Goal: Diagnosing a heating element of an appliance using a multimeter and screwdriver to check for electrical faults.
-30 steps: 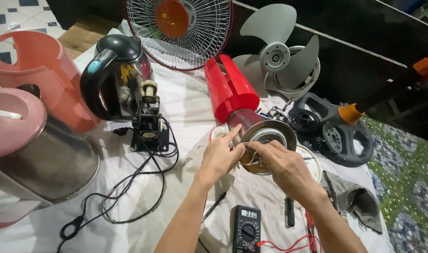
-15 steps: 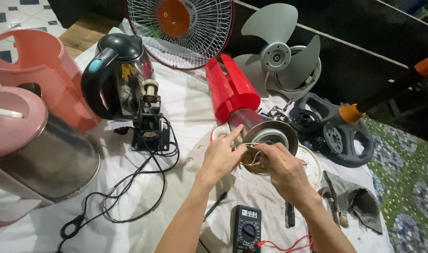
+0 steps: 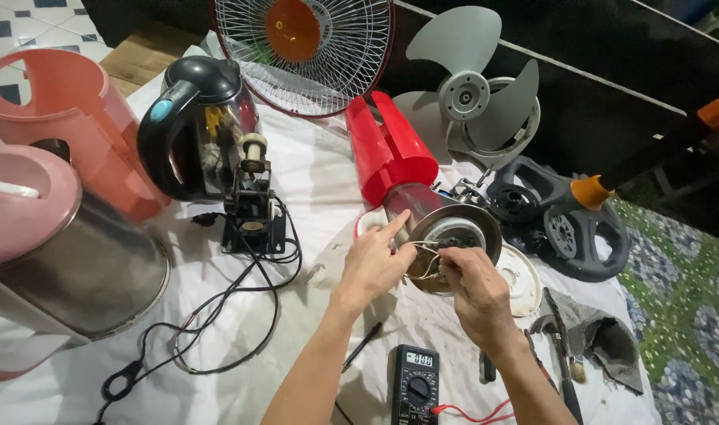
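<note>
red kettle point(image 3: 391, 153) lying on its side on the cloth-covered tabletop point(image 3: 312, 181), metal base point(image 3: 454, 232) facing the worker, its base cover point(image 3: 521, 279) already off beside it. left hand point(image 3: 375, 264) and right hand point(image 3: 470, 287) each pinch the exposed wires point(image 3: 426, 256). multimeter point(image 3: 414, 386) lies unused in front; wiring work appears unfinished.

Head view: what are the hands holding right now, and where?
Both hands, left hand and right hand, pinch the thin wires at the metal base of the red kettle lying on its side.

pink kettle point(image 3: 29, 236) cropped, wire ends point(image 3: 426, 256) hidden
</note>
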